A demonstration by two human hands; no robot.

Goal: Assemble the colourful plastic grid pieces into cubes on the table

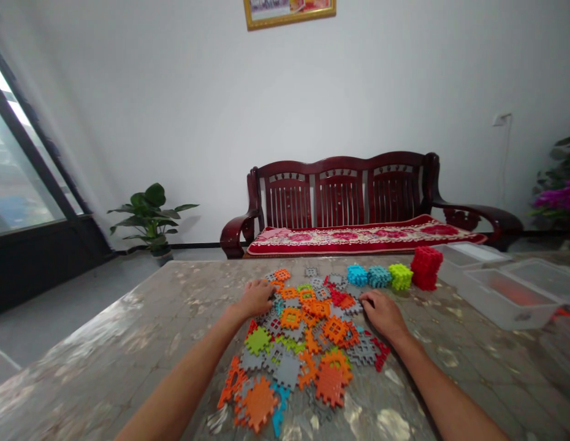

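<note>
A loose pile of flat interlocking plastic pieces with notched edges spreads over the table in grey, orange, red, green and blue. My left hand [258, 298] rests at the pile's upper left edge, its fingers loosely bent against the grey pieces. On the opposite side, my right hand [381, 311] lies with bent fingertips near a grey piece [353, 307]. Neither hand visibly lifts anything. Among the pieces are an orange windowed square [334, 329], a green piece [258, 340], a plain grey square [286, 370] and a large orange piece [258, 404] near the front.
Behind my right hand stand a blue stack [357, 275], a teal stack [379, 277], a lime stack [400, 277] and a taller red stack [426, 268]. Clear plastic bins [505, 306] sit at the right. Beyond the patterned table [174, 331] is a wooden bench [340, 165].
</note>
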